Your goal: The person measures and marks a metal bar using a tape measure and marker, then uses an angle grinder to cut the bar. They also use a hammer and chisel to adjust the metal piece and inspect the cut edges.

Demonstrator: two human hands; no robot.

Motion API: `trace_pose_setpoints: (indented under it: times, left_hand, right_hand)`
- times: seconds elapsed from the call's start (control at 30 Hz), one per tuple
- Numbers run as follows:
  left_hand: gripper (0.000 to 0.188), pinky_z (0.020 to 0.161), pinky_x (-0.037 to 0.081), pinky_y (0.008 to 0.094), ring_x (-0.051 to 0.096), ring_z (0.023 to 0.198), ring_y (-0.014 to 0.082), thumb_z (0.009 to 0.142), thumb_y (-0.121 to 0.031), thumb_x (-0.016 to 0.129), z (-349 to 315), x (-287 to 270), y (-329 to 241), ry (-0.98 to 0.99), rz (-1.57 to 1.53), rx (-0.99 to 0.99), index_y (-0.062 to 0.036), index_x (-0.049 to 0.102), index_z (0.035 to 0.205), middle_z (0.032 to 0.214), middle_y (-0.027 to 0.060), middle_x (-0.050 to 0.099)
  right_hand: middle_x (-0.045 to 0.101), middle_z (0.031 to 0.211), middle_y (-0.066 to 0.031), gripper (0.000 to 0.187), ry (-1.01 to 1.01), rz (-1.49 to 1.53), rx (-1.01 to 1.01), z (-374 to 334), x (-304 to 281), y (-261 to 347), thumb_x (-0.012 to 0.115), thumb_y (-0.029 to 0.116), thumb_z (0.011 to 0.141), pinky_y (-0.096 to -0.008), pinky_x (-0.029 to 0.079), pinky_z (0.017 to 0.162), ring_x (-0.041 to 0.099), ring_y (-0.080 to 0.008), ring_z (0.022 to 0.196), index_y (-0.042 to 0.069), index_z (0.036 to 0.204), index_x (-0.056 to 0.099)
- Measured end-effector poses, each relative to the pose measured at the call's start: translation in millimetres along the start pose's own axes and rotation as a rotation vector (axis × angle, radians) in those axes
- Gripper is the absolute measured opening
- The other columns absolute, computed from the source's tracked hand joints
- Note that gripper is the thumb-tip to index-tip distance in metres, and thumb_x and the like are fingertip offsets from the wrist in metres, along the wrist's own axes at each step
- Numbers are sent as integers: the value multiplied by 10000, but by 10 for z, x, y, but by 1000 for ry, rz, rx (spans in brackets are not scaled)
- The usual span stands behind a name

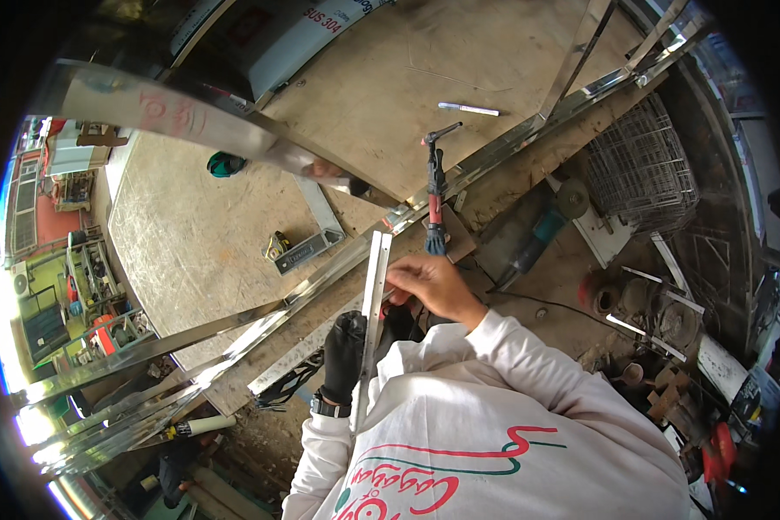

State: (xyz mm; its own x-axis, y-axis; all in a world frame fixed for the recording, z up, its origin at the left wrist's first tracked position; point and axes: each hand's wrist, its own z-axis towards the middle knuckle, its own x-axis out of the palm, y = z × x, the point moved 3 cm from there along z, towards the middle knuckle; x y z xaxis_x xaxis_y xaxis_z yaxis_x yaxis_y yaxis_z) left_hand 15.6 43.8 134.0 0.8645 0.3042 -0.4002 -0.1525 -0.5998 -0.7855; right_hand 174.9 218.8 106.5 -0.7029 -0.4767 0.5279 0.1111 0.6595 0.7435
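My left hand, in a black glove, is closed round a narrow metal strip with small holes along it. The strip stands nearly upright in front of my chest, its lower end against my sleeve. My bare right hand is beside the strip's right side, thumb and fingers pinched together. Whatever lies between those fingertips is too small to tell; something dark and reddish shows just below them. Beyond my right hand, a welding torch with a red and black handle rests across the long shiny metal bars.
On the worktable lie a marker pen, a metal square, a tape measure and a green-black round object. A wide metal tube slants across it. At right are an angle grinder and a wire basket.
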Motion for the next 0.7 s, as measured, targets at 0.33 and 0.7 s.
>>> trace_pose_setpoints:
  times: [0.33, 0.7]
  left_hand:
    - [149, 794, 506, 521, 652, 959, 450, 1062, -198, 546, 1872, -1081, 86, -308, 666, 516, -75, 630, 1068, 1011, 205, 683]
    - [213, 849, 528, 558, 670, 1017, 453, 1023, -261, 539, 3485, -1227, 602, -221, 963, 557, -99, 677, 1024, 1024, 212, 715]
  right_hand:
    - [759, 978, -279, 408, -706, -1221, 199, 851, -1873, 5, 849, 329, 808, -500, 589, 854, 739, -455, 951, -36, 974, 771]
    - [770, 1028, -221, 277, -778, -1452, 122, 646, -1874, 107, 783, 249, 862, -468, 580, 846, 741, -412, 923, 2, 988, 786]
